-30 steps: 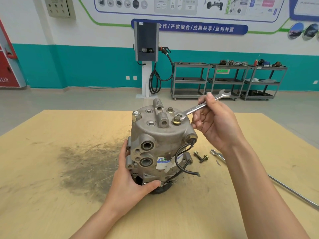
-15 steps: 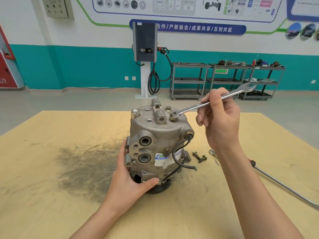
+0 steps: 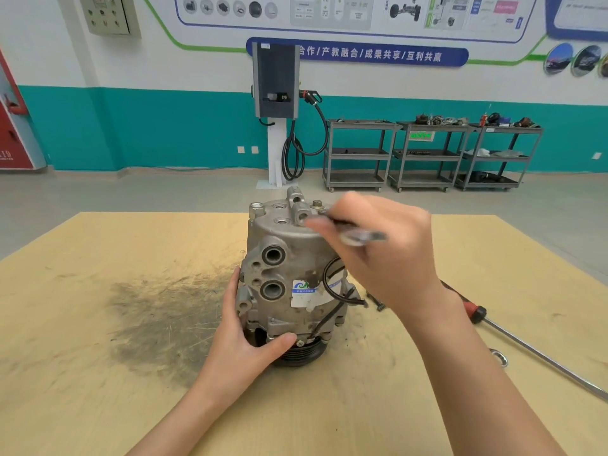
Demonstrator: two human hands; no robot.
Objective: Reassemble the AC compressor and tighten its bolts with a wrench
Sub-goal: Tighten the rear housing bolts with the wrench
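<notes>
Upright on its black pulley near the middle of the counter (image 3: 98, 357), the AC compressor (image 3: 289, 278) is a scuffed grey casting with two round ports, a blue-and-white label, a looped black cable and bolts (image 3: 317, 203) standing proud of its cap. Its footing looks narrow, so a hard sideways pull could tip or spin it unless the left hand (image 3: 243, 340), its grip wrapped round the base, holds firm. Likewise the wrench (image 3: 357, 236), clasped in the blurred right hand (image 3: 391, 255), could slip off a bolt head and round it, since I cannot tell whether its end is seated.
</notes>
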